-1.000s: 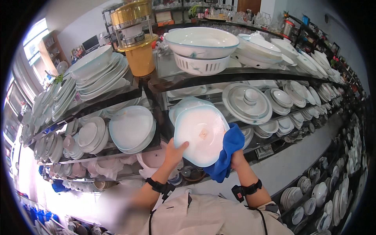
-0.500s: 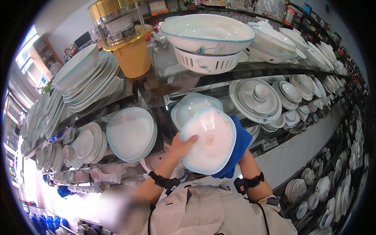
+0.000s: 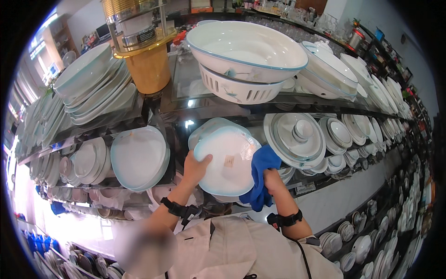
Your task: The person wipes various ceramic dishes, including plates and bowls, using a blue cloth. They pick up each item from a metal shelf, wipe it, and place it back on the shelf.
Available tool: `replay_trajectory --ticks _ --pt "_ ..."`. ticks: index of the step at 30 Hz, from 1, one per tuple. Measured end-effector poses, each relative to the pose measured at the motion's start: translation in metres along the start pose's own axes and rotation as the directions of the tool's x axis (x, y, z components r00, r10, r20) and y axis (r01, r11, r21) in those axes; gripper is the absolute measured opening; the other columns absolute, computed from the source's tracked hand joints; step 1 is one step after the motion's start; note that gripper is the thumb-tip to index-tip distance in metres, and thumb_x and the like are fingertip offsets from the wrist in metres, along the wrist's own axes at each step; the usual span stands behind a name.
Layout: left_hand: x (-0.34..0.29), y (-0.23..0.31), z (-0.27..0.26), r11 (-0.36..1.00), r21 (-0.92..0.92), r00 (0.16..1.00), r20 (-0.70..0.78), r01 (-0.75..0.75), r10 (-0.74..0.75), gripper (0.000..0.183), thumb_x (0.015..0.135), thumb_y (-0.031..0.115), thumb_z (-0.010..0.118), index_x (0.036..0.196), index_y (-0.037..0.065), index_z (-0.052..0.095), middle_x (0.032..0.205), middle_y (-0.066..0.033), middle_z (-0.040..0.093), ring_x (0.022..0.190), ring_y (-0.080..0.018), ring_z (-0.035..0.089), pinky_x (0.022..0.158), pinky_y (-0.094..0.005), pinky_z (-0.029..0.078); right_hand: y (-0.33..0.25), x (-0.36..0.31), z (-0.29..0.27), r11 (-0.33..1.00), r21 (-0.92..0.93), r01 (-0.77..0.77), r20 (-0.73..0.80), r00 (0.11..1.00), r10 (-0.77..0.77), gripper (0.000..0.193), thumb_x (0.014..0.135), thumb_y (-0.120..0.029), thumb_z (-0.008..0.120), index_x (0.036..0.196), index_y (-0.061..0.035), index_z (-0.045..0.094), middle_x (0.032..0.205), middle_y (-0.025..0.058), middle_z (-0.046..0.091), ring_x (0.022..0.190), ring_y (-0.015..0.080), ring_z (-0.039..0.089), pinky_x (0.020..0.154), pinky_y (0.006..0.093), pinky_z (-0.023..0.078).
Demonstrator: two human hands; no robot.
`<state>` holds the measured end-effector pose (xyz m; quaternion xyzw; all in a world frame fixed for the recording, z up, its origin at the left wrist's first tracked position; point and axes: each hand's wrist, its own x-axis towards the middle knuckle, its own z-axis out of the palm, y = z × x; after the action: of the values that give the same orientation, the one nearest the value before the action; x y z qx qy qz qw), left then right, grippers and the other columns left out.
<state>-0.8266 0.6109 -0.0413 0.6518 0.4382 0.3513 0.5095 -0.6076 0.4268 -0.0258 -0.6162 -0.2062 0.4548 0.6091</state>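
A white rounded-square plate (image 3: 220,179) with a pale blue rim and a small paper sticker faces up in front of me. My left hand (image 3: 197,167) grips its left edge, thumb on top and the other fingers out of sight beneath. My right hand (image 3: 273,181) is closed around a bunched blue cloth (image 3: 260,188), which hangs at the plate's right edge. Just behind the held plate, a similar plate (image 3: 214,124) rests on the shelf, partly covered by it.
A white oval basin (image 3: 246,46) sits on a slotted white basket (image 3: 216,86) on the glass shelf above. Left of them stands a gold cylindrical stand (image 3: 148,69). Stacked plates (image 3: 139,158) lie left of my hands, and round dishes (image 3: 278,135) lie to the right.
The held plate has moved left and slightly away, toward the similar plate behind it. My right hand with the cloth has shifted left, and more of the cloth now hangs beside the plate.
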Motion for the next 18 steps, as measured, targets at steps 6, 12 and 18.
replay_trajectory --ticks 6,12,18 --pt "0.010 0.001 0.017 0.996 0.015 0.986 -0.142 0.090 -0.087 0.042 0.086 0.018 0.076 0.115 -0.006 0.058 0.106 -0.0175 0.069 0.096 -0.0236 0.067 0.083 -0.0372 0.053 -0.002 0.008 0.009 0.996 0.044 -0.076 -0.057 0.995 0.079 0.035 0.093 -0.018 0.060 0.122 0.0016 0.062 0.117 0.0130 0.066 0.100 0.0228 0.064 0.085 0.0353 0.051" --pt "0.012 0.005 0.022 0.999 0.042 0.972 -0.236 0.020 -0.010 0.046 0.085 0.021 0.074 0.115 -0.009 0.056 0.104 -0.0263 0.068 0.096 -0.0364 0.069 0.084 -0.0414 0.053 -0.005 0.028 0.008 0.941 -0.301 0.153 0.052 0.988 -0.144 0.025 0.091 -0.013 0.062 0.111 -0.0007 0.069 0.109 0.0130 0.071 0.099 0.0254 0.066 0.085 0.0370 0.052" --pt "0.026 0.009 0.013 0.921 0.381 0.980 -0.198 0.079 -0.002 0.048 0.088 0.030 0.068 0.113 -0.009 0.056 0.100 -0.0313 0.068 0.095 -0.0449 0.068 0.084 -0.0480 0.053 0.009 0.071 0.008 0.910 -0.321 0.264 -0.018 0.959 -0.284 0.023 0.087 -0.004 0.065 0.109 0.0000 0.069 0.104 0.0093 0.071 0.091 0.0196 0.066 0.079 0.0335 0.053"
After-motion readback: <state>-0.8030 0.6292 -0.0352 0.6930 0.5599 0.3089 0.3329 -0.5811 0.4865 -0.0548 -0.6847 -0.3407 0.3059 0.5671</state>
